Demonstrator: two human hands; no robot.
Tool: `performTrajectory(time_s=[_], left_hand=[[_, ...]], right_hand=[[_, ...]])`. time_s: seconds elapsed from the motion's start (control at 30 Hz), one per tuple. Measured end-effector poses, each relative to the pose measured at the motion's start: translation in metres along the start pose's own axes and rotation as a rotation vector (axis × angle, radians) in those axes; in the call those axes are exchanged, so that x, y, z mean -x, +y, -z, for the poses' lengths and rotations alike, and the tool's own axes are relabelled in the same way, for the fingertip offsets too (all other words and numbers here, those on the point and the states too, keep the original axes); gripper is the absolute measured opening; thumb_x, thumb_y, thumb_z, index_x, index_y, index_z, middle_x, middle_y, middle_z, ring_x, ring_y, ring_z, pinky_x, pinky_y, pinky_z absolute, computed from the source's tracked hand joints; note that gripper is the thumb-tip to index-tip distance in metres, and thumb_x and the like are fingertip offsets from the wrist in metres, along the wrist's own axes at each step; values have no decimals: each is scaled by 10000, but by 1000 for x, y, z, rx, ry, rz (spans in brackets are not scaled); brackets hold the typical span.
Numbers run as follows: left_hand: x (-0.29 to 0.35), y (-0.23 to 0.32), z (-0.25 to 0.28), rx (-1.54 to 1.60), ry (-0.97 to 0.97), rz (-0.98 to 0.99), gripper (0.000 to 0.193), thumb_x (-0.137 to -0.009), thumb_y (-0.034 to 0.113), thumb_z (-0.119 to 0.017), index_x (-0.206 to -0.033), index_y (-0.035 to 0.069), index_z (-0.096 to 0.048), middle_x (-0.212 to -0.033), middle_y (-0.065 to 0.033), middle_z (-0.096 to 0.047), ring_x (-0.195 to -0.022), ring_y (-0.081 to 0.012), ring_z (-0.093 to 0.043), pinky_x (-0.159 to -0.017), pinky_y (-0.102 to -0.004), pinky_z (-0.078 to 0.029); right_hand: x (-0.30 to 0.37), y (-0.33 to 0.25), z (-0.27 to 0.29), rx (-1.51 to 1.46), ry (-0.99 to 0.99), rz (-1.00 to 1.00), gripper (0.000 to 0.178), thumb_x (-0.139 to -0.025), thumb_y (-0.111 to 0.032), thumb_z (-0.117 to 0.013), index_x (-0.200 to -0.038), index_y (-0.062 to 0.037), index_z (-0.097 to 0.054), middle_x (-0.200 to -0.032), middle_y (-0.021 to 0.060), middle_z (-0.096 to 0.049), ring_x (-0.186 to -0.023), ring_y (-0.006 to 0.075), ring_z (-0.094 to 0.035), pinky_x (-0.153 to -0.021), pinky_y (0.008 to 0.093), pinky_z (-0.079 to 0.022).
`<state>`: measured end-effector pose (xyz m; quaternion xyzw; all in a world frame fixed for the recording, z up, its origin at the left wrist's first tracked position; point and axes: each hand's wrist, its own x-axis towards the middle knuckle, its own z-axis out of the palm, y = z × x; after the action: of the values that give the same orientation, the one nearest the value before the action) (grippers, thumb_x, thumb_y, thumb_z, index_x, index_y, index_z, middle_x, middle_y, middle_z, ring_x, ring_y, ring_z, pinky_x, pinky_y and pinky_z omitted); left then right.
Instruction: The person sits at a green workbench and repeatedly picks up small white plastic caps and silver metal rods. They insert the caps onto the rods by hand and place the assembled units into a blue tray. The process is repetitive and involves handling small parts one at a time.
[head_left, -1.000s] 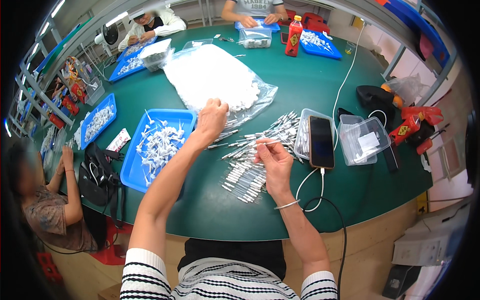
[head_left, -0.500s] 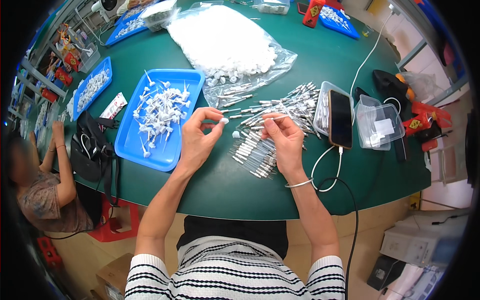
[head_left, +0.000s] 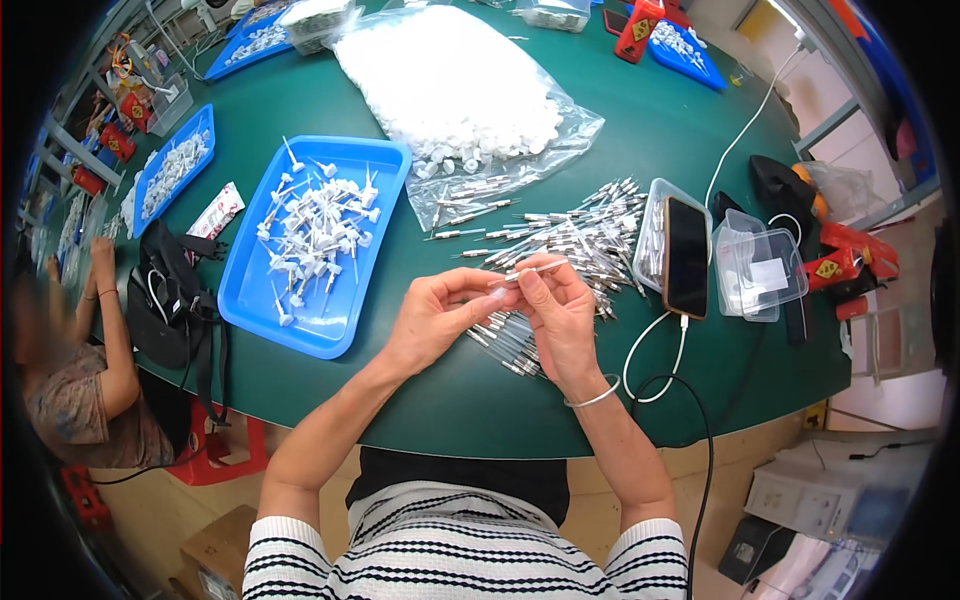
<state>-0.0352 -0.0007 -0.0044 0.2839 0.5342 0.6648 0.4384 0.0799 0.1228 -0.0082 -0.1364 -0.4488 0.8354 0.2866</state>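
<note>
- A slim, straight, pale rod is slanting slightly up to the right above the green bench, its left end pointing toward the other hand.
- A small white cap is showing just beside that end, mostly hidden by fingers; whether the two are touching, I cannot tell.
- The right hand is pinching the rod between thumb and forefinger.
- The left hand is pinching the cap, its fingertips meeting the right hand's.
- More silvery-and-white rods are lying heaped behind the hands.
- White-headed, thin-stemmed pieces are filling a blue tray to the left.
- A clear bag of white caps is lying beyond.
</note>
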Motion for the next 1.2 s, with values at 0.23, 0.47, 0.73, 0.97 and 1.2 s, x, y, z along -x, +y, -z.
performTrajectory(time_s=[0.23,0.47,0.73,0.97,1.2], left_hand=[[-1,7,4,122,29,60,255,-934,132,-600,-1141,-15,-626,-923,-92,-688,-814,-122,-655,-711,-233,-537],[0,9,2,183,-13,40,286,-923,134,-616,-1173,-5,-613,-992,-73,-673,-823,-110,-638,-712,-218,-531],[-2,4,7,256,-10,36,288,-905,109,-628,-1171,-2,-618,-1056,-77,-663,-891,-121,-641,-777,-243,-535],[-1,9,5,268,-27,22,324,-889,73,-639,-1197,1,-568,-1073,-111,-660,-943,-168,-652,-809,-272,-536],[-1,6,4,212,-6,-8,295,-880,56,-645,-1163,14,-575,-1106,-104,-652,-975,-135,-622,-804,-254,-499]], right_hand=[[1,-4,-4,2,-6,24,145,-931,-127,-612,-998,-6,-568,-889,102,-663,-788,153,-670,-716,273,-564],[3,-4,-4,8,-10,40,149,-932,-121,-608,-1009,1,-570,-920,116,-665,-803,164,-673,-723,280,-569],[4,-7,-7,73,-45,69,131,-926,-91,-610,-1006,9,-581,-960,109,-656,-843,144,-658,-755,275,-563],[6,-16,-5,357,-43,321,114,-914,-57,-622,-1000,16,-606,-949,73,-628,-848,121,-622,-734,252,-525],[10,-19,-11,348,-53,291,115,-926,-66,-606,-1008,13,-596,-961,74,-627,-871,132,-643,-765,261,-545]])
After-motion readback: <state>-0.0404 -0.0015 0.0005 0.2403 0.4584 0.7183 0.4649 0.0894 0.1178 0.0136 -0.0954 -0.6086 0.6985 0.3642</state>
